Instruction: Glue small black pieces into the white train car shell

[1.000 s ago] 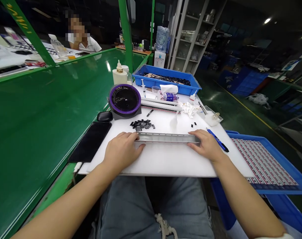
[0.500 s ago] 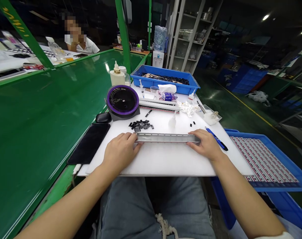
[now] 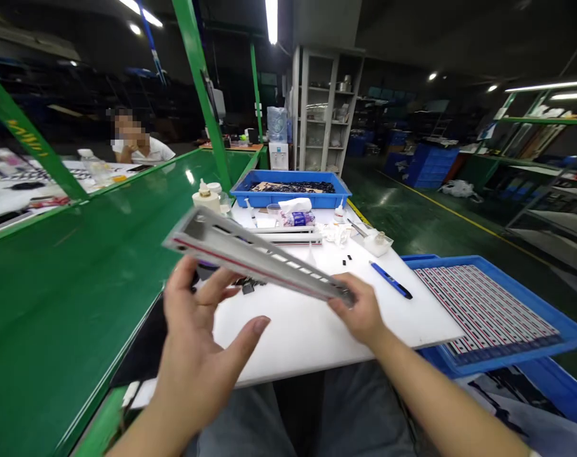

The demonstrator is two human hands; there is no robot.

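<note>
A long silver metal channel (image 3: 264, 259) with slots along one side and a red stripe is lifted above the white board, tilted with its left end higher and nearer. My right hand (image 3: 363, 312) pinches its right end between thumb and fingers. Below the left end, my left hand (image 3: 197, 346) is open, palm turned up, thumb spread wide; whether its fingertips touch the channel is unclear. Small black pieces (image 3: 249, 287) lie on the board behind, partly covered by the channel and fingers. To the right lies a blue pen-like tool (image 3: 391, 280).
The white board (image 3: 288, 355) spans my lap. More strips (image 3: 288, 239), a tissue pack (image 3: 298, 216) and a blue bin (image 3: 288, 198) stand behind. At right, a blue tray (image 3: 574, 333) holds rows of red-striped strips. A green partition (image 3: 102, 254) runs along the left; a person sits beyond it.
The channel has risen off the board and tilted, left end up. My left hand has let go of that end and opened; my right hand keeps its grip. The view has tipped upward.
</note>
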